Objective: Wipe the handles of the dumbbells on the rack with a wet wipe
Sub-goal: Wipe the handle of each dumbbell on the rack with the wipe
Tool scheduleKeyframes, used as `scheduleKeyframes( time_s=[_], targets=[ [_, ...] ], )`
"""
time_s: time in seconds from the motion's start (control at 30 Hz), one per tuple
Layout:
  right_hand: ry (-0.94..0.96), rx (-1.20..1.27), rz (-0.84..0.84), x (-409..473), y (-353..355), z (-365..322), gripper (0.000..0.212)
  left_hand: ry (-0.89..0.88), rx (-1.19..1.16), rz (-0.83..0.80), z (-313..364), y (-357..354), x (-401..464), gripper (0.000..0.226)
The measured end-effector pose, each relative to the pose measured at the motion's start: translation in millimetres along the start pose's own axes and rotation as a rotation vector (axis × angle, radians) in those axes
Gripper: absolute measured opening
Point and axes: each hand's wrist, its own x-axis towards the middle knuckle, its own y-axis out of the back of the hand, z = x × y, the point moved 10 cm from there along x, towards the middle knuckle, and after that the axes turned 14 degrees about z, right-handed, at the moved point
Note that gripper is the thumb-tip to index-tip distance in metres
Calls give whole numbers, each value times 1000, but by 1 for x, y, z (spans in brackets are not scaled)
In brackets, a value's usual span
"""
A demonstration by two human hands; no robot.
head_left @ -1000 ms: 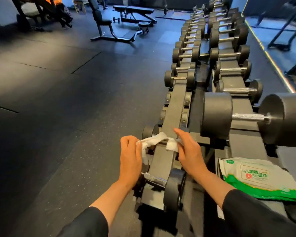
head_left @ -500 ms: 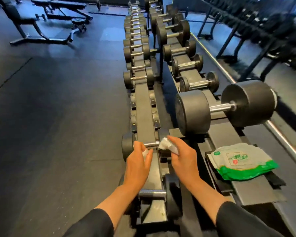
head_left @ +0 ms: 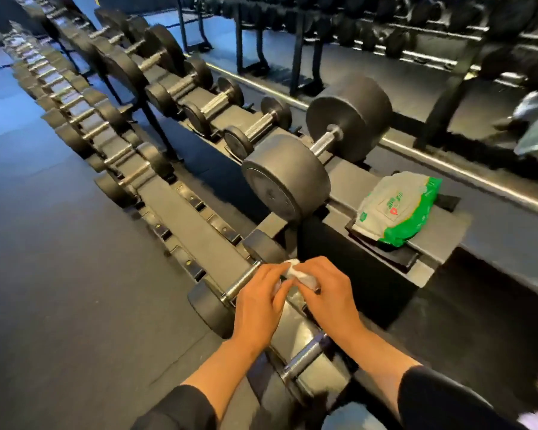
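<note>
- Since the earlier frame, both hands have been drawn closer together over the small dumbbell (head_left: pixel 230 290), and the view has swung to the right.
- A white wet wipe (head_left: pixel 295 276) is pinched between the left hand (head_left: pixel 258 308) and the right hand (head_left: pixel 330 293), fingers curled round it, at the dumbbell's steel handle (head_left: pixel 241 282) on the lower rack (head_left: pixel 196 225).
- A green-and-white wipe pack (head_left: pixel 398 209) is seen lying on the upper shelf beside a large dumbbell (head_left: pixel 317 156).

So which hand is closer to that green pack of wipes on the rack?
Right. The right hand is on the same side as the green wipe pack, which lies beyond it on the upper shelf; the left hand sits farther away, on the other side of the right hand.
</note>
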Motion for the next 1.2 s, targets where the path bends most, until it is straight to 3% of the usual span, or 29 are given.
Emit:
scheduleKeyframes(
  time_s=[0.27,0.43,0.63,0.8,0.97,1.03,1.2],
  targets=[
    [-266,-93,320,-100,4,-26,43,-109,-236,-223,0,21,-50,31],
    [-386,-103,455,-145,20,-6,23,-126,-284,-376,0,4,-85,31],
    [-504,-134,563,-184,17,57,24,-217,-219,-535,-28,-45,-129,37],
    [-587,-177,790,-226,23,112,28,-280,-40,-512,-61,-83,-146,47],
    [-717,-287,830,-253,21,160,27,-230,29,-467,-77,-104,-150,49],
    [-710,-279,845,-253,20,175,22,-204,50,-457,-83,-107,-151,47],
    [-589,-269,936,-239,18,192,15,-367,49,-534,-80,-111,-158,41]
  ],
)
